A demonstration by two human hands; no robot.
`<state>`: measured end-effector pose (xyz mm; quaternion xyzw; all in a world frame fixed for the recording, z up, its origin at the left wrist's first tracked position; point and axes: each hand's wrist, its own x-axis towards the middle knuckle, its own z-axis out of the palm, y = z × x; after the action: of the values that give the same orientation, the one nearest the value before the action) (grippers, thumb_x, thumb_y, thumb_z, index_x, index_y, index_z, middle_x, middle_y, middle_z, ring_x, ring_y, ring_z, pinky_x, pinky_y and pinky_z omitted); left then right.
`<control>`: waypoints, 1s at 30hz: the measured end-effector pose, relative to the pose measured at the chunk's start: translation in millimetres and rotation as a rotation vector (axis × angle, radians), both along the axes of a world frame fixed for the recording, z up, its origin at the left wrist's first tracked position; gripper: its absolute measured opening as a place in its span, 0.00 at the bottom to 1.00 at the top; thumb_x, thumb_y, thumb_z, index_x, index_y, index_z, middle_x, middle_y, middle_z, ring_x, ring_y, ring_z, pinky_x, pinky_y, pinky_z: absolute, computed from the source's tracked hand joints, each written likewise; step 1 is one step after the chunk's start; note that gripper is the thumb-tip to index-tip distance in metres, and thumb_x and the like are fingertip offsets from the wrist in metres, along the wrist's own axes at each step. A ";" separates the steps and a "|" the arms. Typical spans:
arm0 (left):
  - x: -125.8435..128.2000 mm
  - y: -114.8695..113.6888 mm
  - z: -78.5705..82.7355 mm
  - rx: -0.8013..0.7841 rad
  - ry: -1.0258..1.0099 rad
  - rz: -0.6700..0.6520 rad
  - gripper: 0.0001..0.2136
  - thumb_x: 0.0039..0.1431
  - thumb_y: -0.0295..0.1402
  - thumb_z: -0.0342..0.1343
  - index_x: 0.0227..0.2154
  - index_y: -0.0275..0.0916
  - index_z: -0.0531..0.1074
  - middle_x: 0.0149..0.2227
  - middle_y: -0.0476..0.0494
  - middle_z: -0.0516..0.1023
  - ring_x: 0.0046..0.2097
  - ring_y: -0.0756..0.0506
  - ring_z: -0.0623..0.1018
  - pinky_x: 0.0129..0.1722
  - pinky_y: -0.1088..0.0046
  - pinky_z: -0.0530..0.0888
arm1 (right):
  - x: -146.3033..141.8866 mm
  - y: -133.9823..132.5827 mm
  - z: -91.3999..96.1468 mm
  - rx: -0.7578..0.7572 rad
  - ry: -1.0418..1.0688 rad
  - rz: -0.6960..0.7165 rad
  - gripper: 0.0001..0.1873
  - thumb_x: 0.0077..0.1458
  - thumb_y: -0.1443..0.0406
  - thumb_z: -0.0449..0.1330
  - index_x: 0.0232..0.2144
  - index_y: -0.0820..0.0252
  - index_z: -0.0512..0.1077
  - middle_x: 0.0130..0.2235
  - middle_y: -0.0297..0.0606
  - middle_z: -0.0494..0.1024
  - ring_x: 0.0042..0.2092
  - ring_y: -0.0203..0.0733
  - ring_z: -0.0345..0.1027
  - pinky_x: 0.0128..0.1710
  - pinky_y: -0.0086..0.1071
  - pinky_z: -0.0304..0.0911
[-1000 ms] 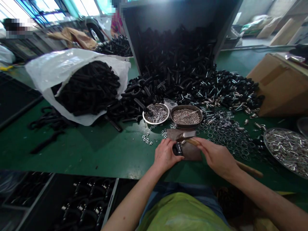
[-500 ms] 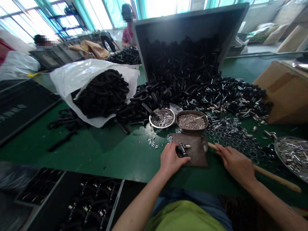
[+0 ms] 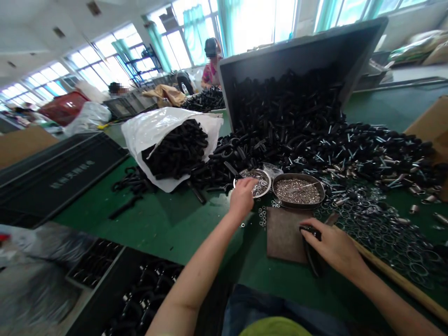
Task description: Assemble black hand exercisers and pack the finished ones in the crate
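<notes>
My left hand (image 3: 242, 198) is at the near left rim of a round metal dish (image 3: 269, 187) of small rings. Its fingers are bent together, and their tips and anything in them are hard to make out. My right hand (image 3: 332, 242) grips a black curved plastic part (image 3: 312, 255), which hangs over the right edge of a flat brown metal plate (image 3: 285, 233). Beyond that hand lies a hammer, its head (image 3: 332, 219) near the plate and its wooden handle (image 3: 402, 278) running under my wrist toward the lower right. Several small rings (image 3: 262, 217) lie left of the plate.
An oval tin (image 3: 297, 190) of tiny metal pieces adjoins the dish. Black parts spill from a tipped grey bin (image 3: 308, 49) and a white sack (image 3: 140, 133). Loose large rings (image 3: 388, 238) spread rightward. A crate of black parts (image 3: 136, 298) stands lower left. A person (image 3: 212, 70) sits beyond.
My left hand has left the black part on the plate and moved to the ring dish. My right hand has let go of the hammer and now holds a black part. The view has swung left.
</notes>
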<state>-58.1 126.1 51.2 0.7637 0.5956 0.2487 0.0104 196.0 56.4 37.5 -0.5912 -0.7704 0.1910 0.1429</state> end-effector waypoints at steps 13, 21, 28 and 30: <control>-35.9 35.0 38.4 0.019 -0.194 0.074 0.10 0.48 0.25 0.54 0.36 0.38 0.65 0.35 0.44 0.72 0.36 0.45 0.72 0.36 0.68 0.68 | 2.1 -4.4 0.4 -0.031 0.139 -0.008 0.15 0.58 0.57 0.49 0.37 0.53 0.74 0.37 0.36 0.80 0.38 0.44 0.73 0.35 0.34 0.64; 65.7 -109.7 24.4 -0.822 -1.508 -0.101 0.27 0.44 0.36 0.64 0.45 0.42 0.57 0.22 0.59 0.62 0.18 0.58 0.57 0.16 0.82 0.53 | -32.5 -33.1 48.8 0.134 0.662 -0.134 0.14 0.58 0.59 0.53 0.33 0.58 0.76 0.32 0.35 0.80 0.34 0.39 0.73 0.35 0.29 0.66; 84.6 -123.8 26.8 -0.675 -1.351 0.048 0.27 0.38 0.33 0.66 0.42 0.42 0.60 0.40 0.47 0.72 0.36 0.49 0.73 0.33 0.74 0.71 | -36.1 -43.0 46.1 0.237 0.578 -0.099 0.11 0.57 0.60 0.54 0.31 0.55 0.75 0.33 0.37 0.80 0.35 0.41 0.74 0.36 0.32 0.67; 84.6 -124.5 26.7 -0.645 -1.221 0.057 0.27 0.39 0.34 0.66 0.42 0.42 0.59 0.39 0.47 0.71 0.36 0.48 0.73 0.33 0.74 0.71 | -33.8 -43.5 43.6 0.237 0.548 -0.061 0.11 0.57 0.61 0.53 0.31 0.55 0.75 0.32 0.36 0.80 0.34 0.40 0.74 0.35 0.32 0.67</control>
<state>26.4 1.6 77.9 0.4300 0.5472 0.4447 0.5639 162.1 13.0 81.1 -0.5198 -0.7018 0.2479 0.4193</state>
